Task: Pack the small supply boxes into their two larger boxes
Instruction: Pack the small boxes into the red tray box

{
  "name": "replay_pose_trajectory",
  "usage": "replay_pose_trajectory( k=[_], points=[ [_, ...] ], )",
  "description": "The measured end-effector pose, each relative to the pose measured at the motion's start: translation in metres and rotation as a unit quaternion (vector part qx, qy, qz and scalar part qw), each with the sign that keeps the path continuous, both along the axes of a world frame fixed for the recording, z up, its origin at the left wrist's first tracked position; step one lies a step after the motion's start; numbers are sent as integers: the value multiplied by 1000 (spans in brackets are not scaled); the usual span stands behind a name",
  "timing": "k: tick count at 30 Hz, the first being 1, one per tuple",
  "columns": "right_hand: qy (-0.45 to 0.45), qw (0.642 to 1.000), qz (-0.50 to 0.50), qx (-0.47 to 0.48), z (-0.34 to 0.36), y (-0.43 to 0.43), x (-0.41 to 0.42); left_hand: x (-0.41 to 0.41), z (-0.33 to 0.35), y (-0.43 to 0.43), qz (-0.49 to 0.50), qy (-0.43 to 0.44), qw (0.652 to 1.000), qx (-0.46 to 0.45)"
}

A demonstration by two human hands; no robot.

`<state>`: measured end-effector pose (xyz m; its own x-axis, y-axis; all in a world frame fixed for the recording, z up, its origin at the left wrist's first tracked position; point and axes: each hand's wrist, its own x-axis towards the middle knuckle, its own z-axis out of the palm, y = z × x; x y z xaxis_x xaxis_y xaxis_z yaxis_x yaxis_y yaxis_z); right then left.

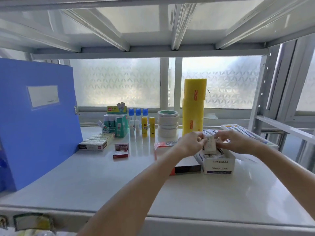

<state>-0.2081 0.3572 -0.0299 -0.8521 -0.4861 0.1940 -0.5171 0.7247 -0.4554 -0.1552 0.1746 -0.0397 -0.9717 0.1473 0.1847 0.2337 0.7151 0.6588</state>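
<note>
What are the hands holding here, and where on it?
Both hands, left hand and right hand, pinch one small white box by its upper side edges, above the open paper-clip carton.

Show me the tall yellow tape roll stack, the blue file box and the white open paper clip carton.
Tall yellow tape roll stack [193, 106]: head view, middle of its side.
Blue file box [37, 123]: head view, broad front face.
White open paper clip carton [219, 166]: head view, printed front wall.

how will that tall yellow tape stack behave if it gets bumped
The tape stack stands tall and narrow, so it would probably tip. Its upper rolls sit slightly offset from the lower ones, so they may slide apart. Once down, the round rolls would likely roll along the shelf.
</note>
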Motion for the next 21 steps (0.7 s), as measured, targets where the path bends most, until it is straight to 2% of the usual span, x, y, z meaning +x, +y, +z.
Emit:
replay_pose_trajectory(
  k=[3, 6, 9, 13, 16, 21],
  points=[
    [8, 1000, -9, 7, 1, -2, 0, 9, 8, -24, 13, 15, 1000, 1],
    [111, 992, -36, -51, 12, -25, 4, 24, 24, -74, 55, 33, 998, -16],
    [136, 984, 46, -105, 25, -75, 32, 42, 29, -142, 138, 1, 984, -110],
    [73, 978, 191, -26, 8, -164, 63, 59, 8, -215, 226, -39, 961, -153],
    [38, 978, 205, 17, -21, -220, 68, 64, -11, -233, 221, -43, 961, -162],
    [58, 976, 198, 64, -46, -270, 63, 58, -27, -236, 230, 18, 963, -141]
  ],
)
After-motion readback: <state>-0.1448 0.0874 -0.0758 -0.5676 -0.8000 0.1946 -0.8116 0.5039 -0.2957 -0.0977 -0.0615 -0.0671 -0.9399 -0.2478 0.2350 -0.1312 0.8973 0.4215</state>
